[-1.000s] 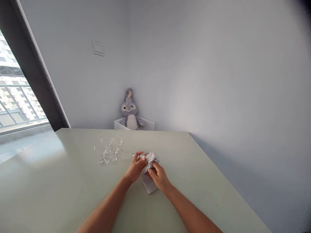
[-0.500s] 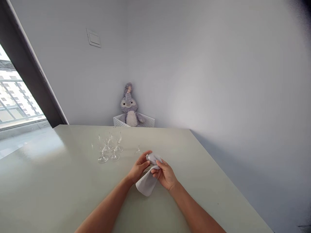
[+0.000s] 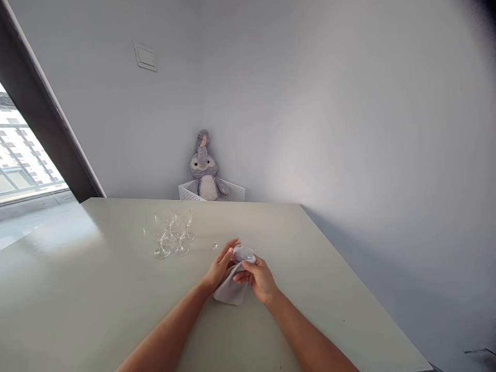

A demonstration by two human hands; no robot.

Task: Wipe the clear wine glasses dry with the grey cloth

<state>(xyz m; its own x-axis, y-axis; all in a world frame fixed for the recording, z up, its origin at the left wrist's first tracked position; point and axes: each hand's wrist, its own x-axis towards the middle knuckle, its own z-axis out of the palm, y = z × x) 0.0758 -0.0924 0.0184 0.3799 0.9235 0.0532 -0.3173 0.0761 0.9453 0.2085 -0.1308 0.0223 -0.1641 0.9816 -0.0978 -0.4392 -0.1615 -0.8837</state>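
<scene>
A clear stemmed glass [image 3: 243, 252] lies tipped on its side between my hands, above the table. My left hand [image 3: 219, 269] is closed round it from the left, fingers along the bowl; its foot seems to show faintly beyond that hand. A pale grey cloth [image 3: 231, 292] hangs below the glass. My right hand [image 3: 262, 281] pinches the cloth's upper part near the rim, thumb on top. Whether cloth is inside the bowl, I cannot tell.
Several clear stemmed glasses [image 3: 180, 250] stand upright in a cluster on the pale table [image 3: 116, 299], left of my hands. Past the far edge, a grey plush toy [image 3: 208, 186] sits in a white perforated basket [image 3: 234, 192]. A wall borders the right side.
The glass has turned in my left hand, and its bowl shows clearer, less covered by cloth. My right hand has shifted slightly left and down the cloth. The view has moved a little.
</scene>
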